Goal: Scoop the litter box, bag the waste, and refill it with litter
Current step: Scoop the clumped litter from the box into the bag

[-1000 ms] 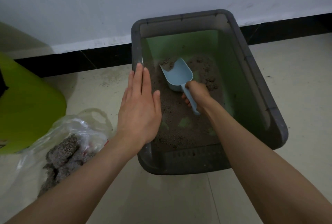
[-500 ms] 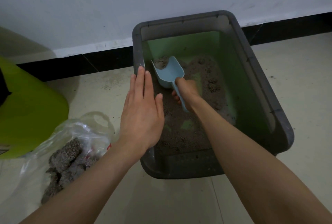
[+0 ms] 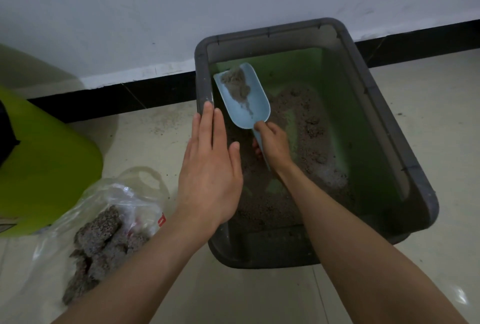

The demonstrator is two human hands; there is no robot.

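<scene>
The grey litter box (image 3: 405, 157) sits on the floor against the wall, thin litter (image 3: 309, 139) over its green bottom. The right hand (image 3: 275, 144) grips a blue scoop (image 3: 244, 100) carrying a clump inside the box. The left hand (image 3: 210, 167) hovers flat and open over the near-left rim, beside a clear bag (image 3: 109, 222) of clumps.

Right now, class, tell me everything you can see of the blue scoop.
The scoop looks like pale blue smooth plastic, with a solid, rounded bowl and a narrow handle. The right hand grips the handle, holding it over the left side of the litter box, bowl tipped up toward the far wall. A clump of grey litter sits near its tip.
</scene>
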